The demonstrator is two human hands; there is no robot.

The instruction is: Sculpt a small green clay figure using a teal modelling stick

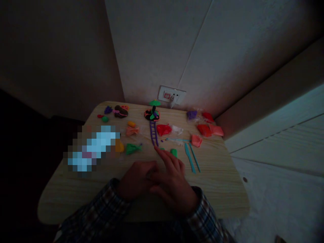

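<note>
left hand point(138, 179) was curled, right hand point(174, 185) half open, overlapping in view; couldn't tell if anything was pinched. purple clay ladder point(151, 132) lay at 12 o'clock off right index fingertip point(157, 149), long axis roughly 12-to-6, right nearer. wood-grain table point(227, 189) underneath; wall socket point(167, 96) at 1, dim room.

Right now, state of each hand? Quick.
Left hand: fingers curled; whether it holds anything cannot be told.
Right hand: some fingers stretched out, others overlapping the left in view; whether it holds anything cannot be told.
</note>
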